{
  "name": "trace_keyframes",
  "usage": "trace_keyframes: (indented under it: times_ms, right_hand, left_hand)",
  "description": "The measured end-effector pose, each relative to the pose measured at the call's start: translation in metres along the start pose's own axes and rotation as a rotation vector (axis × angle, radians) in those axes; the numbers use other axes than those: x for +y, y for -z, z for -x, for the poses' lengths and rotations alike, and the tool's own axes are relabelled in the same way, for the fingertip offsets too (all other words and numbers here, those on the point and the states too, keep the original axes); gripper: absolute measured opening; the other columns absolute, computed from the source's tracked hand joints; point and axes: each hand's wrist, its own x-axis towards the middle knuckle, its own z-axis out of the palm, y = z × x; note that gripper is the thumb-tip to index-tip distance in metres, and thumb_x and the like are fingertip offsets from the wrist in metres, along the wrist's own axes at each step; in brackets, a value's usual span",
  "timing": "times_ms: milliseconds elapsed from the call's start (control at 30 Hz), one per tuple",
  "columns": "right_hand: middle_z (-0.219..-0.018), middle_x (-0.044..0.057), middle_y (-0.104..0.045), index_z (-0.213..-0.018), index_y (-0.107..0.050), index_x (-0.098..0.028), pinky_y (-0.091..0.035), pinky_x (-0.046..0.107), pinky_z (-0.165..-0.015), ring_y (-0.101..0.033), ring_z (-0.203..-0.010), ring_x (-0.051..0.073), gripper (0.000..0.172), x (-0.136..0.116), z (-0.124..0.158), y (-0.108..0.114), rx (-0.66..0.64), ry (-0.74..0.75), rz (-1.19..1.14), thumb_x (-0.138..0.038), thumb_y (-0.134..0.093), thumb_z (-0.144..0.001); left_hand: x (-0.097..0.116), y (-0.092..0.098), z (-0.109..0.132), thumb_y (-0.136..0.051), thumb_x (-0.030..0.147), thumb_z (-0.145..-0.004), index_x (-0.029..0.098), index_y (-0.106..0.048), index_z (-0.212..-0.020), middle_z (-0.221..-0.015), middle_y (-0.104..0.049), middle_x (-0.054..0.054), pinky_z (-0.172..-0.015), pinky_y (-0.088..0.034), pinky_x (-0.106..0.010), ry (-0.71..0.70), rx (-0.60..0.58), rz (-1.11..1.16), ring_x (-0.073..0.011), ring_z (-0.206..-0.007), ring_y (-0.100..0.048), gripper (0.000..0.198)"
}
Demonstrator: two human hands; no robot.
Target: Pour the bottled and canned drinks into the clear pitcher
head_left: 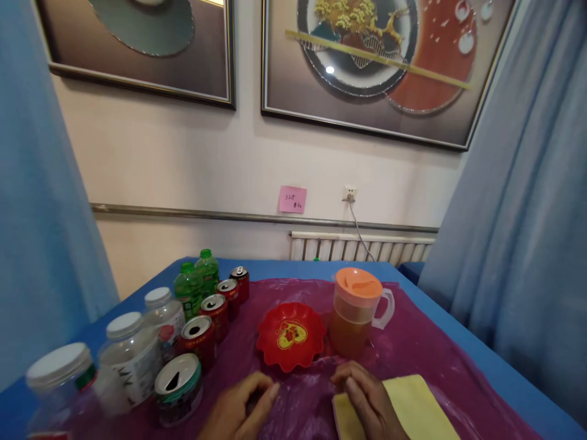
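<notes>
My left hand (243,406) rests on the purple sheet at the front, its fingers loosely bent and the thumb apart from them, with nothing in it. My right hand (369,400) lies over the left part of a folded yellow cloth (422,403), fingers relaxed and holding nothing. Beyond and between the hands is a red scalloped plate (270,333) with a yellow heart design. A clear pitcher (351,327) of amber-brown liquid, with an orange lid and a handle on its right, stands behind my right hand.
Several red cans (215,315) and a green-topped can (178,388) stand in a row at left. Beside them are white-lidded clear jars (131,360) and two green bottles (188,287). The purple sheet (413,342) covers the blue table; blue curtains (518,214) flank it.
</notes>
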Motion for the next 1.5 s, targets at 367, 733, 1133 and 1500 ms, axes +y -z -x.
trace_keyframes:
  times_ms: [367,733,1133,1500]
  right_hand:
    - [-0.066,0.004,-0.053,-0.057,-0.045,-0.023,-0.043,0.032,-0.062,-0.051,-0.062,0.018,0.078,-0.078,-0.119,-0.003,0.367,0.257,-0.483,-0.089,-0.015,-0.085]
    - [-0.045,0.000,-0.045,-0.044,-0.035,-0.024,-0.030,0.027,-0.043,-0.040,-0.040,0.011,0.082,-0.020,-0.158,-0.034,0.346,-0.228,-0.508,-0.097,-0.016,-0.076]
    - [-0.047,0.001,-0.050,-0.047,-0.036,-0.023,-0.032,0.027,-0.046,-0.042,-0.041,0.010,0.081,-0.030,-0.150,-0.033,0.312,-0.182,-0.548,-0.091,-0.012,-0.083]
    - [-0.047,0.000,-0.050,-0.048,-0.036,-0.024,-0.031,0.027,-0.047,-0.042,-0.042,0.011,0.078,-0.024,-0.147,-0.038,0.271,-0.169,-0.531,-0.089,-0.017,-0.085]
  left_hand:
    - [0.074,0.030,-0.055,-0.021,0.093,-0.077,0.023,-0.048,-0.053,-0.052,-0.051,-0.001,-0.050,-0.031,-0.030,-0.448,0.323,0.423,-0.0160,-0.050,-0.043,0.078]
    - [0.034,0.025,-0.145,-0.017,0.092,-0.078,0.026,-0.029,-0.041,-0.038,-0.032,0.004,-0.045,-0.017,-0.028,-0.054,0.610,0.584,-0.0102,-0.040,-0.023,0.077]
    - [0.032,0.022,-0.128,-0.019,0.090,-0.080,0.026,-0.030,-0.042,-0.040,-0.032,0.005,-0.045,-0.021,-0.027,-0.098,0.563,0.542,-0.0097,-0.041,-0.025,0.076]
    - [0.020,0.012,-0.129,-0.023,0.089,-0.081,0.025,-0.031,-0.043,-0.041,-0.031,0.005,-0.045,-0.021,-0.027,-0.037,0.530,0.563,-0.0106,-0.043,-0.025,0.075]
